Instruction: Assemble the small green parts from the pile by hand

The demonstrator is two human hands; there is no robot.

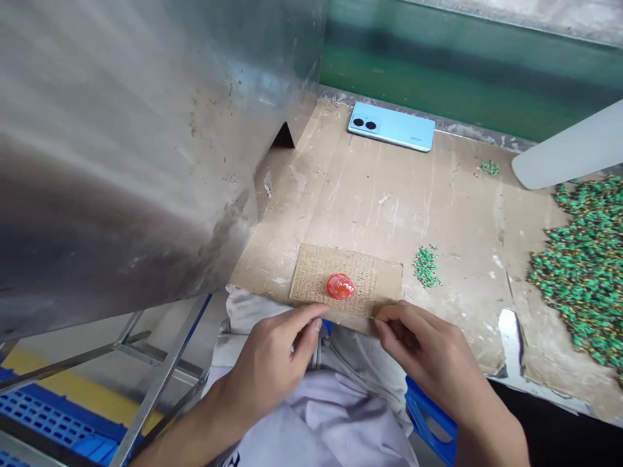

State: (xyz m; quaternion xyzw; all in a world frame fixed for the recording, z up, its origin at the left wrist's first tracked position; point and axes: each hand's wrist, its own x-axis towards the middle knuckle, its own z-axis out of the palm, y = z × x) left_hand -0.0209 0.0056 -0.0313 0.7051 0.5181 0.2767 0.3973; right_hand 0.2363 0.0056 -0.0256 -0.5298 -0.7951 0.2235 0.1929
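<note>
A piece of corrugated cardboard point(311, 266) with a pitted surface lies in front of me at the bench edge. On it sits a glossy red blob point(340, 287), soft or wet-looking. My left hand point(277, 353) is at the cardboard's front edge, index finger stretched out and thumb a little apart, with nothing visible between them. At the front right corner my right hand point(423, 347) pinches a tiny green piece point(373, 317), only a sliver of which shows. Right of the cardboard lies a small cluster of green pieces point(426, 266).
A large heap of green pieces point(584, 272) covers the right side of the bench point(360, 194). A light blue phone point(399, 130) lies at the back. A white tube point(569, 149) leans in from the right; a metal housing point(160, 149) walls off the left.
</note>
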